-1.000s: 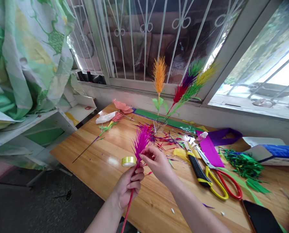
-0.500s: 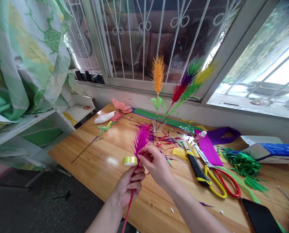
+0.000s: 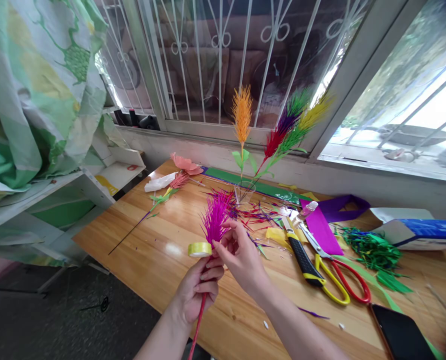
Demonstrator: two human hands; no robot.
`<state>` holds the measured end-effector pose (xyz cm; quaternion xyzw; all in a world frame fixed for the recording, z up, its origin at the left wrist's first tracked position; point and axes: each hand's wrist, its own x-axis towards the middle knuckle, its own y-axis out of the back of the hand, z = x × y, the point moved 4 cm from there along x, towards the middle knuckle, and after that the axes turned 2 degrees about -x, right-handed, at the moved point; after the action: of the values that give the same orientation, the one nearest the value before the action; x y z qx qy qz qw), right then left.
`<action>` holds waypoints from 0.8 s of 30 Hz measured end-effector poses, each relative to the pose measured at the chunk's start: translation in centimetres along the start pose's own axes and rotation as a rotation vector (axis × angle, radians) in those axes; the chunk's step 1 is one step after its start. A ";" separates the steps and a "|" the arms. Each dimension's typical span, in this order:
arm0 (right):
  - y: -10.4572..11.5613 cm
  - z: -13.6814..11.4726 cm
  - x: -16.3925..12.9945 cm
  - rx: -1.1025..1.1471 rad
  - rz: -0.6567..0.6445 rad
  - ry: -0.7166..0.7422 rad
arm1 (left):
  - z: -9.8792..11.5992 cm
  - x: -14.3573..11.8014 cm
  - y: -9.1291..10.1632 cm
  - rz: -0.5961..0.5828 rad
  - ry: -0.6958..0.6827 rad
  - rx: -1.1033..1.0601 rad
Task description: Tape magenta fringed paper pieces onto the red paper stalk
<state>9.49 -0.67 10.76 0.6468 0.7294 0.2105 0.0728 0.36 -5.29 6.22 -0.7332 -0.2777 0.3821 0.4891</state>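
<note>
The magenta paper plume [image 3: 215, 217] stands upright over the near edge of the wooden table [image 3: 163, 235], its fringed head full and spiky, its red-wrapped stem [image 3: 197, 320] running down toward 6 o'clock. The left hand [image 3: 196, 290] has its fingers curled shut around that stem just under the head. The right hand [image 3: 240, 255], at 3 o'clock from the plume, pinches the base of the fringe between thumb and fingertips, the other fingers loosely bent.

By the look of it the head is already rolled onto the stem and the stem is wrapped; the base of the fringe seems to be what is in hand. No leaves show on this stem, whereas the finished plumes in the glass [image 3: 245, 192], at 12 o'clock, carry green ones, so leaves likely remain.

A tape roll [image 3: 199, 248] lies just beside the left hand at 11 o'clock. At 3 o'clock lie a utility knife [image 3: 301, 255] and scissors [image 3: 337, 280], then magenta paper [image 3: 322, 230] and green fringe scraps [image 3: 373, 255]. A phone [image 3: 401, 335] lies at 4 o'clock.
</note>
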 end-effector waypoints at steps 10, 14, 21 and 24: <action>-0.2 0.5 -0.3 0.172 0.012 -0.008 | -0.1 -0.2 0.0 -0.015 -0.028 0.016; 1.6 -1.4 -1.4 0.105 0.134 0.137 | 0.3 0.0 0.5 0.030 -0.097 0.189; 0.9 -5.0 -3.0 -0.334 -0.120 0.521 | 0.5 -0.5 0.7 0.252 -0.454 0.639; 0.5 -4.8 -3.2 -0.309 -0.110 0.466 | 0.5 -0.7 0.3 0.336 -0.489 0.734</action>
<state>8.62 -4.76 14.71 0.5218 0.7198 0.4576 0.0122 -0.42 -5.71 6.04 -0.4351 -0.1087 0.6905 0.5675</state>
